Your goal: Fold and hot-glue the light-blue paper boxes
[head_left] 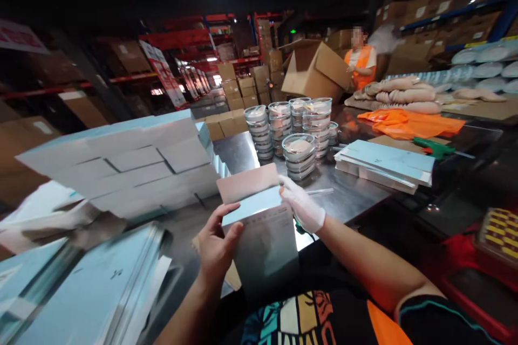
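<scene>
In front of my body I hold a cardboard box (265, 242), pale blue and white, tilted, with its end flap (249, 183) raised. My left hand (220, 234), bare, grips its left side, thumb on the near face and fingers over the top edge. A white glove covers my right hand (305, 206), which is closed on the upper right corner by the flap; some of its fingertips are hidden. Beyond the box, clear round containers (299, 153) stand in several stacks on the metal table (352, 194).
White-and-blue boxes (133, 164) are piled to the left. Flat blue cartons (93, 285) lie at the near left, more flat cartons (384, 161) at the right. Behind them is orange cloth (413, 121). A person in an orange vest (366, 62) stands beside a large open carton (318, 73).
</scene>
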